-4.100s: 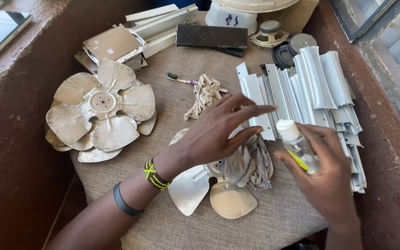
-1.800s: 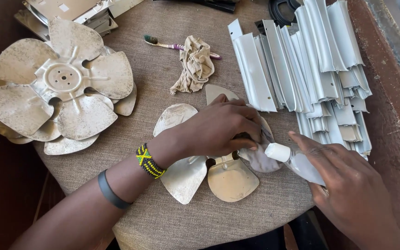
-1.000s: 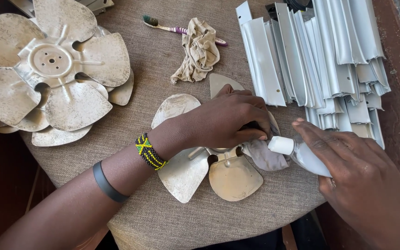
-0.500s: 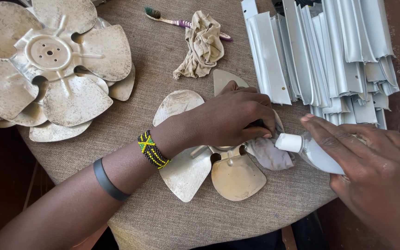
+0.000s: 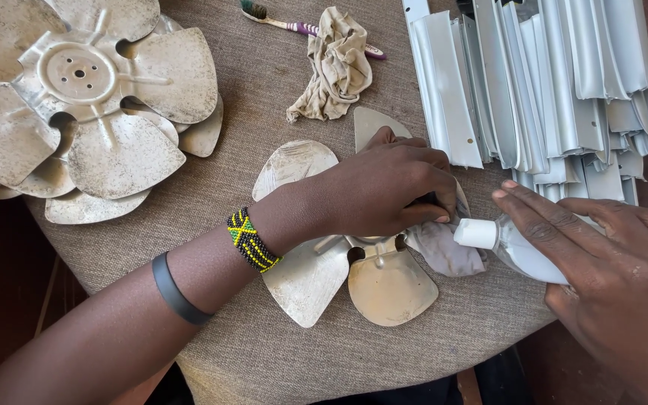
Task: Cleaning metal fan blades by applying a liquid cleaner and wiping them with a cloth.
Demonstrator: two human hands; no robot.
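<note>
A person's left hand point(image 5: 391, 187) covers the hub of a small metal fan blade point(image 5: 343, 262) lying on the cloth-covered worktop point(image 5: 264, 352), so the centre of the fan cannot be seen. Its fingers are clenched on a grey rag point(image 5: 444, 247), pressed against the blade. The right hand point(image 5: 609, 277) wraps a clear plastic bottle point(image 5: 519, 247) with a white cap, tipped toward the rag; most of the bottle is hidden under the fingers, and the hand runs off the right edge.

Compared with half a second ago, the bottle's cap sits closer to the rag, nearly touching it, while the left hand has kept its place.

At far left a stack of larger fan blades point(image 5: 91, 105) is cut off by the frame. A crumpled cloth point(image 5: 335, 67) lies over a toothbrush point(image 5: 279, 19) at the far side, and grey metal strips point(image 5: 549, 82) are piled at far right.
</note>
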